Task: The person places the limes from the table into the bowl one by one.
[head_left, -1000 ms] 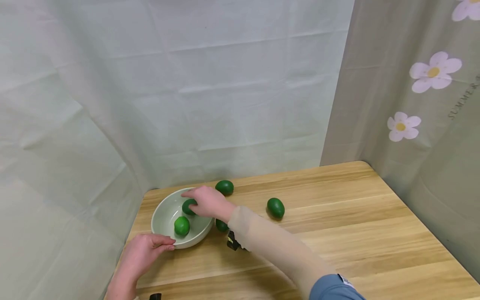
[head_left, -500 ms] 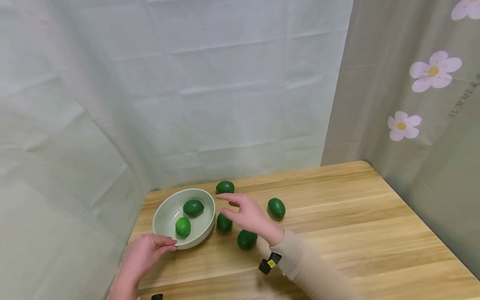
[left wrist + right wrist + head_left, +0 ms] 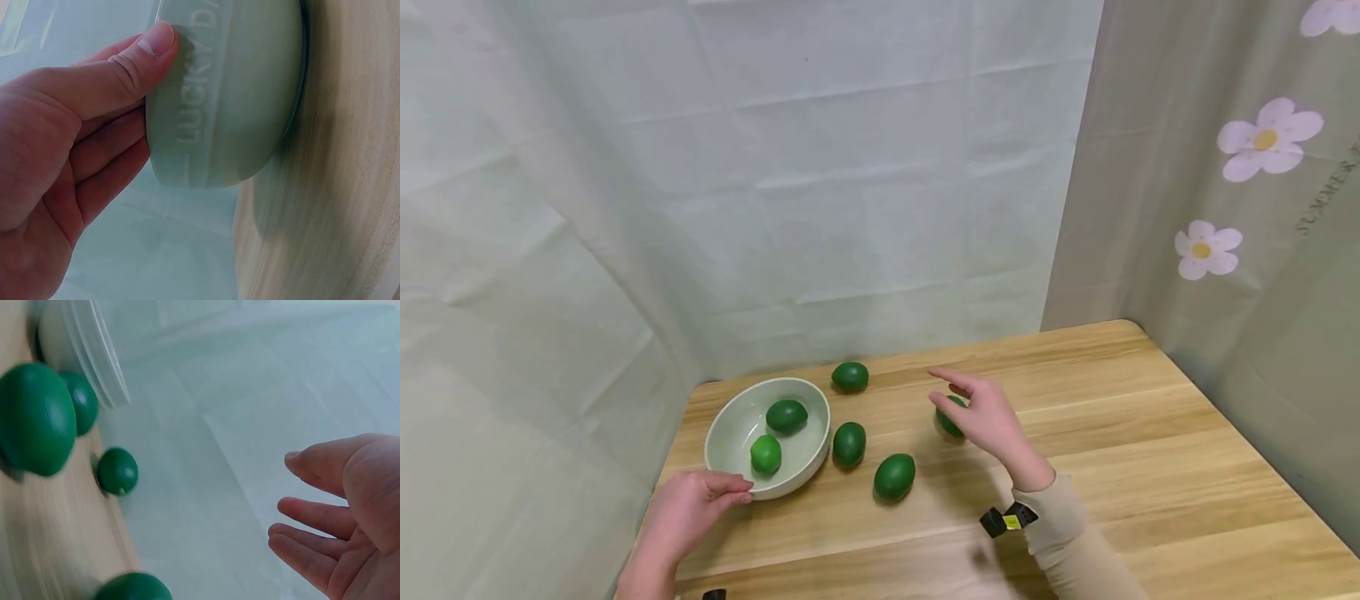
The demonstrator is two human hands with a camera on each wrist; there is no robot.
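Note:
My left hand [image 3: 688, 510] pinches the near-left rim of a pale green bowl [image 3: 727, 425], thumb outside, as the left wrist view confirms on the bowl's lettered wall [image 3: 244, 106]. Inside the bowl lie a dark green egg-shaped fruit [image 3: 787, 416] and a brighter, rounder lime-like fruit [image 3: 766, 455]. Over the rightmost dark green fruit [image 3: 949, 425] hovers my right hand [image 3: 992, 425], partly covering it. Its thumb and fingers are spread apart with nothing between them; in the right wrist view that hand [image 3: 344, 525] looks apart from every fruit.
More dark green fruits lie on the wooden table [image 3: 1120, 433]: one [image 3: 850, 377] near the back edge, one [image 3: 849, 444] beside the bowl, one [image 3: 894, 477] nearer the front. A pale curtain [image 3: 880, 183] hangs behind the table, a flowered one [image 3: 1150, 167] at the right.
My right hand let go of the dark green fruit in the bowl, came out and moved right to above the rightmost fruit. The left hand stays on the bowl's rim.

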